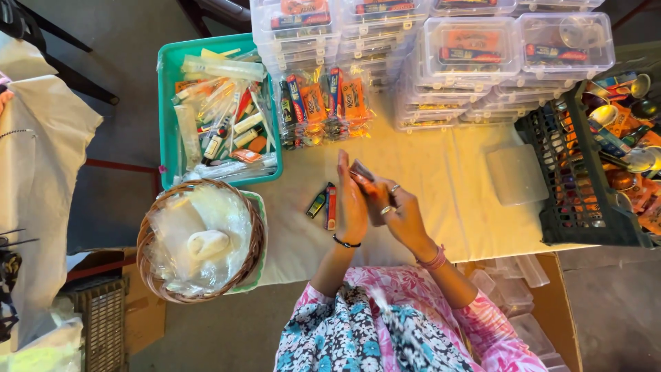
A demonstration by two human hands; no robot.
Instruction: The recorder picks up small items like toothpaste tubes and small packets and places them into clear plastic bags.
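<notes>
Both hands meet over the table's near edge, pressed around a small packet.

The left hand (pixel 351 207), flat and upright, backs the right hand (pixel 394 207), whose fingers pinch the packet (pixel 361 170); its contents are too small to tell. Two loose tubes (pixel 323 204) lie just beside the left hand. Beyond are bundled packs (pixel 323 103), a green tray (pixel 165 124), a wicker basket (pixel 200 241) and stacked clear boxes (pixel 468 55). A loosened pinch could drop the packet over the edge. The black crate (pixel 585 172) is cut off at right.
</notes>
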